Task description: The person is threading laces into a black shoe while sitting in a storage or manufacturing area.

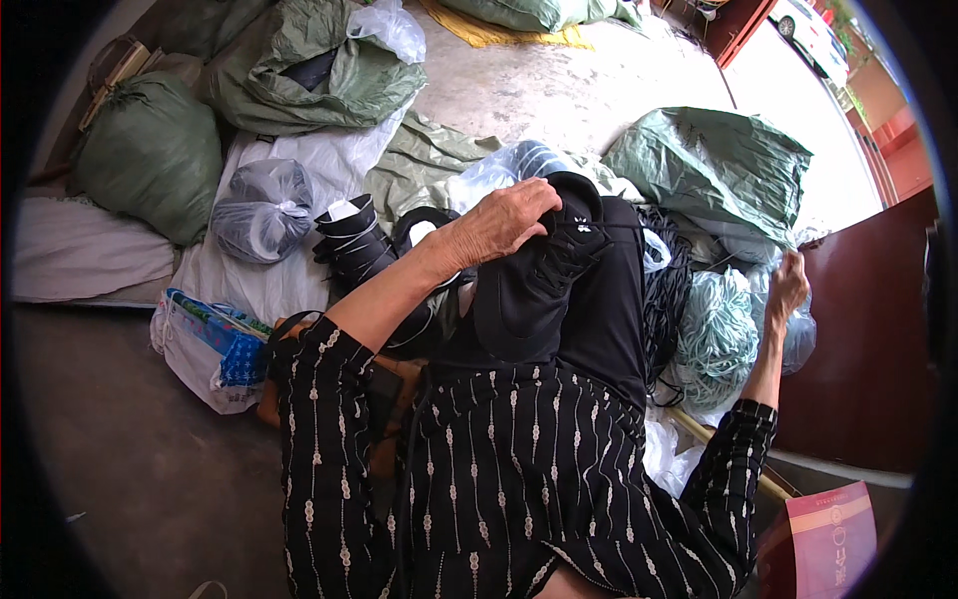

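Observation:
A black lace-up shoe [519,299] lies on my lap, toe toward me, with a small white mark on its tongue. My left hand [509,215] is closed on the shoe's collar, thumb and fingers pinching its edge. Stretched far out to the right, my right hand [788,285] is closed in a pinch. A thin black shoelace [627,227] runs tautly from the eyelets toward that hand, though its far stretch is hard to make out against the sack. Left of my lap stand stacked black shoes [364,250], with another black shoe [424,225] beside them.
Bundles of pale green laces [714,334] and black laces [667,290] lie to my right, near a green woven sack [714,165] and a dark red door panel [863,339]. More green sacks [150,155] and a clear bag [262,210] sit at the left. A pink box [833,539] stands lower right.

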Demonstrator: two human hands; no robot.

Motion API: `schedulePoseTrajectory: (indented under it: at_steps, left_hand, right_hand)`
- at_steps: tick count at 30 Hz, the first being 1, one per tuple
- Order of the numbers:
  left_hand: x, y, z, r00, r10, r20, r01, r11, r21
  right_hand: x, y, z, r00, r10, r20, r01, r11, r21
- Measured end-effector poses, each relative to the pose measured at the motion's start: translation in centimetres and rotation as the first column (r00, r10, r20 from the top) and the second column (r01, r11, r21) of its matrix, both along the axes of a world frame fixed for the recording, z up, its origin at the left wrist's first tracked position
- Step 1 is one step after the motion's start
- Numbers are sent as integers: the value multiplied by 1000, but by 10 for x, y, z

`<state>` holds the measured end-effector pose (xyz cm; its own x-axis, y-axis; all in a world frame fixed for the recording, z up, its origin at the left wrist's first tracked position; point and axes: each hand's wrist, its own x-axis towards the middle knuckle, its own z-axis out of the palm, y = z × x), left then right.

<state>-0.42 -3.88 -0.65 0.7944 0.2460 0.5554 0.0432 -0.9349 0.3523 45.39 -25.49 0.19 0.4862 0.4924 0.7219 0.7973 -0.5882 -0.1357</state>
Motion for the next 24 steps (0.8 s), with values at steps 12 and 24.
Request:
schedulePoseTrajectory:
  at_steps: [12,24]
  left_hand:
    - [1,5,9,998,43,-44,-45,998,-47]
    - [50,-32,101,999,-48,11,49,937,-346]
  right_hand:
    - [-10,-19,87,441,773,-456,-327,612,721]
    - [-190,30,253,-38,976,-214,-758,111,642]
